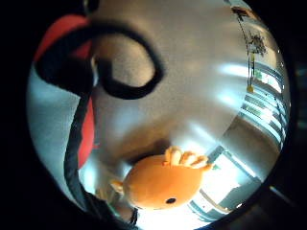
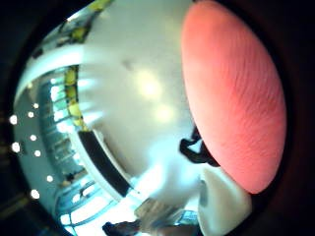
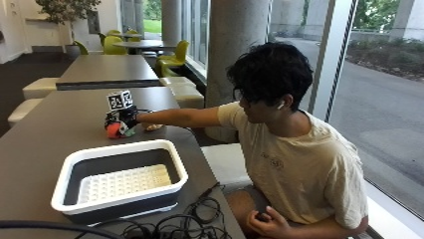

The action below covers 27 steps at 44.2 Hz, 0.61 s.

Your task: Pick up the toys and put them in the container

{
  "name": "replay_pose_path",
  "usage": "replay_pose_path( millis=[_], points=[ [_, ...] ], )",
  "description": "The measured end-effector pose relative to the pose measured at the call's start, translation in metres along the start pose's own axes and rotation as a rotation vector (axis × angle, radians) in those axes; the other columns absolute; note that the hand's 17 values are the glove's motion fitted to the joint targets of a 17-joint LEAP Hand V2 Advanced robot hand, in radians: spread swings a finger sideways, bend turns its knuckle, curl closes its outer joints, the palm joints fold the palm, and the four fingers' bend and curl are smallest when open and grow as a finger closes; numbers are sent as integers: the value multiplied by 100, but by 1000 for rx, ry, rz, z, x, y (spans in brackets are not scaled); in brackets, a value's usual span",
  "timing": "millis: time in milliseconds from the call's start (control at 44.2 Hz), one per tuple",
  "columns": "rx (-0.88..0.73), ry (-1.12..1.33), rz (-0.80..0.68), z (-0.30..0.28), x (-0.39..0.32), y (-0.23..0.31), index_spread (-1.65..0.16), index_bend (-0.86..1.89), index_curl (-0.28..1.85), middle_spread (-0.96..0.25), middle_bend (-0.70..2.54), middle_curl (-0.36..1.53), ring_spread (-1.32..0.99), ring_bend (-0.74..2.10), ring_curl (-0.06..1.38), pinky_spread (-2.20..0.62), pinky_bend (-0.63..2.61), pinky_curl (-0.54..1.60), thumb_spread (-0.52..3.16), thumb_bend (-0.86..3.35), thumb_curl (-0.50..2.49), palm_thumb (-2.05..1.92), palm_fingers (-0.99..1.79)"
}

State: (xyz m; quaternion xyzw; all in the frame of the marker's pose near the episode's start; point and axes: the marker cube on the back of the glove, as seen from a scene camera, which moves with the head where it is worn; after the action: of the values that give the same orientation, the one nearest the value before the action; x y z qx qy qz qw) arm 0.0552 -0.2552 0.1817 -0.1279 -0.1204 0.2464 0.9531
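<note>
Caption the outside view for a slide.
Seated person reaches the gloved right hand across the table to a red toy, with the white-rimmed container waiting nearer the camera.

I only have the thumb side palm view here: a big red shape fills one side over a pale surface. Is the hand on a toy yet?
Observer: Yes. In the outside view the gloved right hand is wrapped over a red toy on the grey table.
Operator: Any other toy nearby?
Observer: The little finger side view shows an orange plush lying on the table close to the hand.
Operator: Where is the container?
Observer: The white-rimmed container sits on the same table, nearer the camera than the hand, and no toys show inside.
</note>
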Motion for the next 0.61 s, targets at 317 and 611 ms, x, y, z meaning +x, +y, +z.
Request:
replay_pose_path(
  millis=[317,611],
  points=[
    [179,20,-286,-49,-45,47,-32,20,13,-19,39,28,-31,80,45,-35,105,38,117,29,50,69,78],
    [292,100,-413,-138,-50,112,-34,25,19,-29,44,35,-42,79,49,-40,100,39,94,24,62,73,83]
  ],
)
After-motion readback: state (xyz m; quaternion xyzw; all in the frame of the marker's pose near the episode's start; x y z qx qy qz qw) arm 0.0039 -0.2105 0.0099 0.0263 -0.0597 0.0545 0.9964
